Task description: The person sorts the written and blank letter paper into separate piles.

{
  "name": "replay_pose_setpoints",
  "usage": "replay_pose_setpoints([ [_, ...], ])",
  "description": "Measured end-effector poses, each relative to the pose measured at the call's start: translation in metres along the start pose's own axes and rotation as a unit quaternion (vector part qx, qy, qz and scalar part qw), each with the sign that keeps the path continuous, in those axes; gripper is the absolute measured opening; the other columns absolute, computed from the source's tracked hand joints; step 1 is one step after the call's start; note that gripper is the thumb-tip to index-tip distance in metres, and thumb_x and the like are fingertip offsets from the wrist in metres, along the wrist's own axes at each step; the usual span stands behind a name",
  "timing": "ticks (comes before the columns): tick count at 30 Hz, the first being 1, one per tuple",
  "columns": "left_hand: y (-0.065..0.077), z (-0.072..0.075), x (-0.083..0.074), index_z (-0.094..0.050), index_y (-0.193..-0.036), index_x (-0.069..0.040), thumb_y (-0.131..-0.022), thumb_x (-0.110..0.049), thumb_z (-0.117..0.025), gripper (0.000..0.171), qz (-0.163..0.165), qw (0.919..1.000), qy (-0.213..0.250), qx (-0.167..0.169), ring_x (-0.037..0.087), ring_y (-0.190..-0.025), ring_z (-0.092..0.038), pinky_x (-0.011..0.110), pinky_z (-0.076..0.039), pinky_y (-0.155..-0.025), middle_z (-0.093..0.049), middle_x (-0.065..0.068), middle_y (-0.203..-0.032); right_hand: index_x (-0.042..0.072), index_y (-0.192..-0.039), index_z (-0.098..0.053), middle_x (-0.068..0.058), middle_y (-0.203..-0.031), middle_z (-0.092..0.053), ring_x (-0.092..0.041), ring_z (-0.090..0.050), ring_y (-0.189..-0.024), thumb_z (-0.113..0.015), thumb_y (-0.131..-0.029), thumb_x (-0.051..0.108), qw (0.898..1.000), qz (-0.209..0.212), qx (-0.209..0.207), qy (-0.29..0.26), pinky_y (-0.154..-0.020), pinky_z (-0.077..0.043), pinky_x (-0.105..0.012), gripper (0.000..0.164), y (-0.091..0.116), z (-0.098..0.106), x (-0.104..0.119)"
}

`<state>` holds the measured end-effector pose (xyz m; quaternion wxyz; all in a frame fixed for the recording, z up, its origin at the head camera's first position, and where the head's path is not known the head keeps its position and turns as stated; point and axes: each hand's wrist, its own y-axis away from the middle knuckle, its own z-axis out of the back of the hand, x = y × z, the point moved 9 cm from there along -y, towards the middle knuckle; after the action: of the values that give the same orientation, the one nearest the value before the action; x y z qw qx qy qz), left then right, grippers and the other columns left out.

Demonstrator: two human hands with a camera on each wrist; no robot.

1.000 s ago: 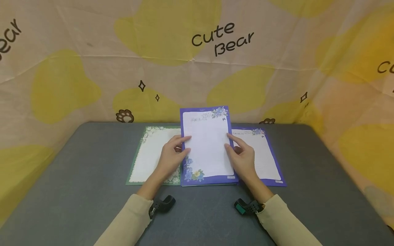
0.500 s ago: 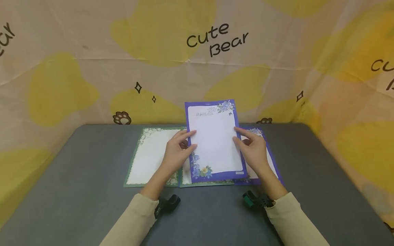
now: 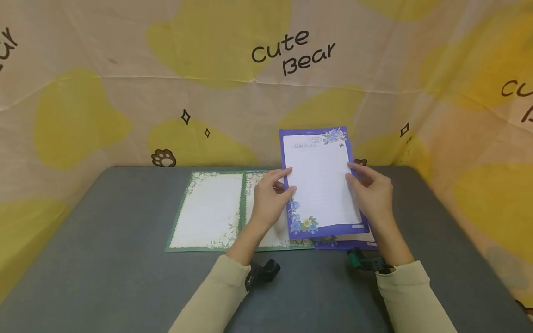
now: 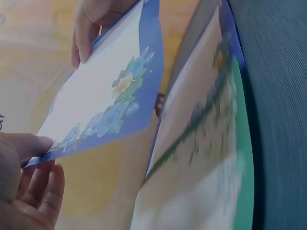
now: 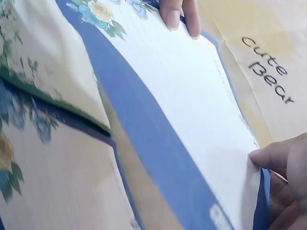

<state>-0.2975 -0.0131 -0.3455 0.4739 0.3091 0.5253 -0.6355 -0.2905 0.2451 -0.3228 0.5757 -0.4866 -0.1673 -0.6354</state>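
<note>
A blue-purple bordered sheet of letter paper (image 3: pixel 322 185), with blue flowers in two corners and faint writing near its top, is held up between my two hands. My left hand (image 3: pixel 270 196) pinches its left edge, thumb in front and fingers reaching behind. On the opposite edge my right hand (image 3: pixel 374 196) pinches it the same way, as the right wrist view also shows. Beneath it lies another blue-bordered sheet (image 3: pixel 350 245), mostly hidden in the head view. In the left wrist view the raised sheet (image 4: pixel 103 96) stands apart from the papers below.
Two green-bordered floral sheets lie on the grey table (image 3: pixel 104 249): the left sheet (image 3: pixel 210 210) in full view, the middle sheet (image 3: pixel 270 236) partly covered by my left hand and the raised paper. Behind the table hangs a yellow patterned cloth (image 3: pixel 233 92).
Both hands have lifted the blue-bordered sheet and carried it to the right, from over the middle green-bordered sheet to over the right-hand blue one. The middle green-bordered sheet has come into view.
</note>
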Motion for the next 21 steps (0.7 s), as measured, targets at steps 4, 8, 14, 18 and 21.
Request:
replay_pose_setpoints([
  [4,0.0,-0.022,-0.005,-0.067,-0.132,-0.008,-0.088,-0.004,-0.076,0.045,0.008,0.9998,-0.015,0.012,0.015,-0.082,-0.064,0.019,-0.057,-0.076,-0.067,0.009,-0.129,0.014,-0.122,-0.075,-0.011,-0.123,-0.074,-0.005,-0.064,-0.081,-0.069,-0.095,0.024,1.0,-0.002,-0.025,0.016,-0.057,-0.046,-0.012,0.03,-0.004,0.016,-0.005],
  [8,0.001,-0.043,-0.015,-0.066,-0.133,-0.008,-0.089,-0.005,-0.075,0.045,-0.012,0.9973,-0.065,0.031,0.011,-0.078,-0.061,0.016,-0.054,-0.071,-0.065,0.01,-0.13,0.012,-0.12,-0.076,-0.015,-0.11,-0.077,0.01,-0.054,-0.067,-0.069,-0.094,0.025,0.998,-0.003,-0.037,0.045,-0.053,-0.043,-0.013,0.03,-0.009,0.025,-0.012],
  [14,0.004,-0.069,-0.024,-0.062,-0.139,-0.012,-0.092,-0.01,-0.073,0.049,-0.016,0.9872,-0.147,0.06,0.008,-0.078,-0.058,0.013,-0.048,-0.067,-0.062,0.009,-0.138,0.01,-0.12,-0.076,-0.02,-0.107,-0.077,0.011,-0.049,-0.06,-0.068,-0.094,0.024,0.996,-0.022,-0.031,0.082,-0.053,-0.041,-0.012,0.031,-0.015,0.033,-0.029],
  [18,0.007,-0.081,-0.022,-0.059,-0.143,-0.012,-0.091,-0.01,-0.074,0.054,-0.007,0.98,-0.181,0.083,0.008,-0.081,-0.059,0.013,-0.048,-0.068,-0.059,0.009,-0.142,0.011,-0.123,-0.074,-0.02,-0.114,-0.075,0.0,-0.053,-0.066,-0.066,-0.095,0.026,0.993,-0.047,-0.018,0.103,-0.055,-0.04,-0.014,0.033,-0.018,0.036,-0.045],
  [21,0.008,-0.086,-0.015,-0.058,-0.143,-0.01,-0.09,-0.008,-0.075,0.056,0.007,0.978,-0.186,0.094,0.009,-0.083,-0.062,0.014,-0.051,-0.07,-0.059,0.01,-0.143,0.011,-0.124,-0.074,-0.021,-0.117,-0.074,-0.011,-0.056,-0.071,-0.065,-0.096,0.026,0.991,-0.054,-0.006,0.121,-0.056,-0.04,-0.017,0.033,-0.019,0.037,-0.054],
])
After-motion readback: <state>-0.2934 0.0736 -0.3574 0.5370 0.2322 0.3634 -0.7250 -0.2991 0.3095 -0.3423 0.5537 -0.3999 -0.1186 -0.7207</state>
